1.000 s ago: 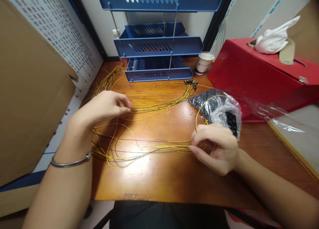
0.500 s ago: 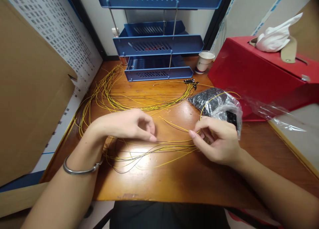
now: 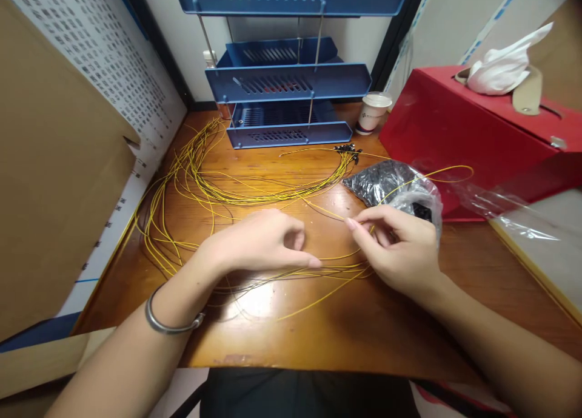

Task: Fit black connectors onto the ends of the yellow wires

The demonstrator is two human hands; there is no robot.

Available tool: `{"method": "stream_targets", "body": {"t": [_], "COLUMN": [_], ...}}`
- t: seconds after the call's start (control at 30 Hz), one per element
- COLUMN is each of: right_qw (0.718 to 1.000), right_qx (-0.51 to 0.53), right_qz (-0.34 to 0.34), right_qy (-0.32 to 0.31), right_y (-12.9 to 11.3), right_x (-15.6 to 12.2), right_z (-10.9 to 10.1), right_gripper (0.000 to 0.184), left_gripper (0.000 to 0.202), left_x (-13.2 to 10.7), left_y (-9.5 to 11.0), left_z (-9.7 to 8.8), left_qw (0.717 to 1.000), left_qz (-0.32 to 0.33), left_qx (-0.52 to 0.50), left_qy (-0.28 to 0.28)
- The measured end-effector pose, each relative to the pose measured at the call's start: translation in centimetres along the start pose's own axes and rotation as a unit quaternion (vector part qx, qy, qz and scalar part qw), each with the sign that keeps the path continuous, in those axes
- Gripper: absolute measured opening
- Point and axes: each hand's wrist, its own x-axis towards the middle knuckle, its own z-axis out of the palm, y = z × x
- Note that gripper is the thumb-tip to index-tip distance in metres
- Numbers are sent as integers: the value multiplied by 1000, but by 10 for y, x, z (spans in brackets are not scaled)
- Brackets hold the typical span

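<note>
My right hand (image 3: 398, 243) pinches a thin yellow wire (image 3: 330, 212) between thumb and forefinger. A short stretch of it, paired with a dark strand, points left from the fingertips; the rest loops up over a plastic bag (image 3: 382, 178). My left hand (image 3: 266, 242) hovers to the left with thumb and curled fingers apart, and I see nothing in it. Below both hands lie several loose yellow and dark wires (image 3: 313, 295), partly hidden by the left hand. Behind them curves a large bundle of yellow wires (image 3: 254, 198), with black connectors (image 3: 349, 152) at its right end.
A blue tiered tray rack (image 3: 291, 136) stands at the back, with a paper cup (image 3: 373, 111) beside it. To the right is a red box (image 3: 459, 127) with a tissue on top. Cardboard (image 3: 59, 163) borders the left side. The table's front edge is near my lap.
My left hand has moved right, closer to my right hand. The wire's loop in my right hand has swung further right, and its short stretch sits slightly higher.
</note>
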Motion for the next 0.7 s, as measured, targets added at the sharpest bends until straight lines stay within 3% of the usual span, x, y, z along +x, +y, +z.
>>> {"method": "stream_targets", "body": {"t": [0.07,0.13,0.23,0.33,0.53,0.63,0.7], "right_qw": [1000,1000,1000,1000,1000,1000,999], "right_qx": [-3,1,6,9,13,31,43], "right_qz": [10,13,13,15,16,-4,-20], "right_qy": [10,10,1,-5,-6,-4,-8], "right_y": [0,-1,-1,-2,-2,-4,-5], "right_x": [1,1,0,-1,-2,-3,-4], "right_z": [0,0,0,1,0,-1,0], "right_gripper": [11,12,11,12,10,8,7], "left_gripper": [54,58,42,26,35,47,49], "left_x": [-5,-11,-13,-5,13,16,18], "left_y": [5,12,17,12,-2,3,8], "left_z": [-2,0,9,17,22,25,29], "left_qw": [1000,998,994,996,999,993,973], "left_qz": [1,4,19,24,2,7,13], "left_qx": [-13,-11,33,54,7,-92,-210], "left_qy": [-4,-61,-103,-66,54,76,96]}}
